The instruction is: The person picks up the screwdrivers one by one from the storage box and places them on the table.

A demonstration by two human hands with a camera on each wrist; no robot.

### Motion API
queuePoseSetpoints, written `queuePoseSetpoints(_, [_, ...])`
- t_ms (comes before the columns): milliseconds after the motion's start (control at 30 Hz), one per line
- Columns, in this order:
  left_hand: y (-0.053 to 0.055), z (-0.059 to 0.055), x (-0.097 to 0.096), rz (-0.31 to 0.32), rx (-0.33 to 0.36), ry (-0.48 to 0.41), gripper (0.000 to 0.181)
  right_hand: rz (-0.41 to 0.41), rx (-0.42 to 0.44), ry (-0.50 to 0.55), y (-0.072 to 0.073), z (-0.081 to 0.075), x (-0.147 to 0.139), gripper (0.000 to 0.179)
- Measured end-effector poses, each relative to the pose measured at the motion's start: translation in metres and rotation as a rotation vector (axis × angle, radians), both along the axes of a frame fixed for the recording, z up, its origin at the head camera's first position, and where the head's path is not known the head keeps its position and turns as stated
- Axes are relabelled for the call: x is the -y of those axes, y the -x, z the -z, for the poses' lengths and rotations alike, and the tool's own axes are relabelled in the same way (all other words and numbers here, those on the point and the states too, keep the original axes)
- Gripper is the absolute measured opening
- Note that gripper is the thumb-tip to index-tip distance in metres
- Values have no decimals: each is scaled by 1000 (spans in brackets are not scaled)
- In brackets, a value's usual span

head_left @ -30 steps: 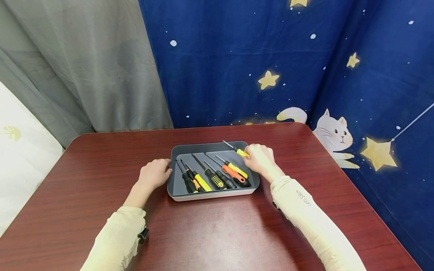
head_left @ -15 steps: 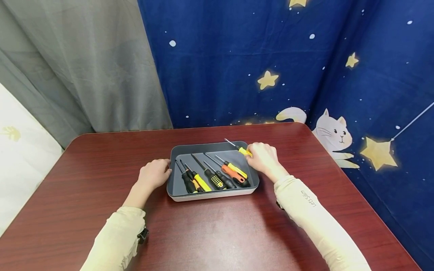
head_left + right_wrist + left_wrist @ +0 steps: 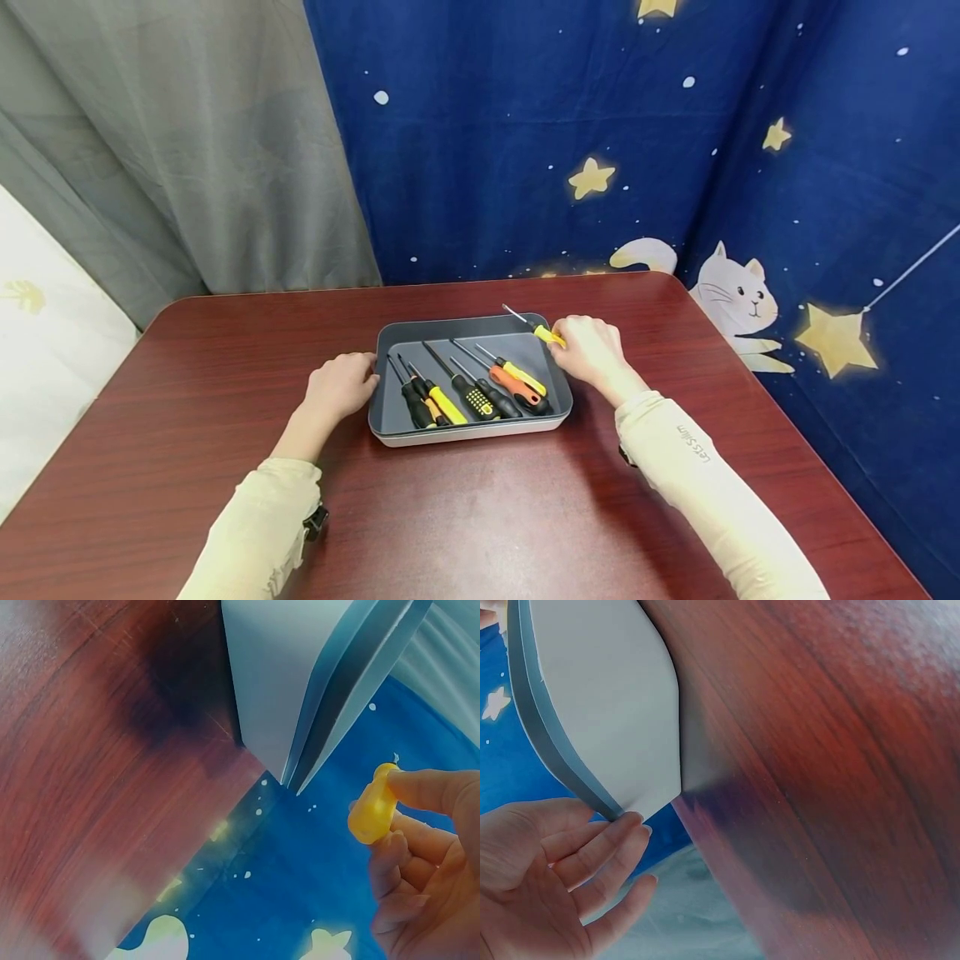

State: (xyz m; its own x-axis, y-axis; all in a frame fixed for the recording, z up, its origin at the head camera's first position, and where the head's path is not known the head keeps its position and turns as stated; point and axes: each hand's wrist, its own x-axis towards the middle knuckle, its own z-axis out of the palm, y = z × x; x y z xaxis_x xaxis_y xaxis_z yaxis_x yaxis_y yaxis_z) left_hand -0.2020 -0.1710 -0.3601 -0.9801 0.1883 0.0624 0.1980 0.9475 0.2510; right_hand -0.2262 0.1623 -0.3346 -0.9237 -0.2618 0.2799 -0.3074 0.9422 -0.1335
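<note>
A grey tray (image 3: 465,435) holds several screwdrivers with black, yellow and orange handles. At its left end my left hand (image 3: 341,385) holds the rim; in the left wrist view the fingertips (image 3: 630,819) touch the outer wall, and one digit passes behind the rim. My right hand (image 3: 591,350) grips a screwdriver (image 3: 550,337) by its yellow handle, above the tray's back right corner. Its shaft points away to the left. Seen from the right wrist, thumb and fingers pinch the yellow handle (image 3: 373,806), apart from the tray wall.
Inside the tray lie an orange-handled screwdriver (image 3: 513,383), a black one with yellow dots (image 3: 476,400) and a yellow-handled one (image 3: 447,403). The reddish-brown table (image 3: 465,517) has its back edge near a blue star-patterned curtain (image 3: 525,150).
My right hand has moved slightly to the right with the yellow-handled screwdriver in its grip. My left hand and the tray have hardly shifted.
</note>
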Motion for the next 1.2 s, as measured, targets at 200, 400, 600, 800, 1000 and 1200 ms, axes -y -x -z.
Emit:
queuePoseSetpoints(200, [0,0,0,-5,3,6,28,3,7,2,-3,-3,-3,15])
queuePoseSetpoints(400, [0,0,0,-5,7,9,29,6,-5,11,-6,-6,-6,15])
queuePoseSetpoints(600, [0,1,0,0,-5,6,28,9,-21,29,-6,-6,-11,13])
queuePoseSetpoints(800, [1,1,0,-4,0,4,29,8,-24,38,-8,-7,-14,12])
queuePoseSetpoints(1000, [1,1,0,-4,6,7,29,9,-33,40,-10,-9,-19,13])
queuePoseSetpoints(1200, [0,0,0,1,9,10,29,20,-27,45,-12,-8,-24,14])
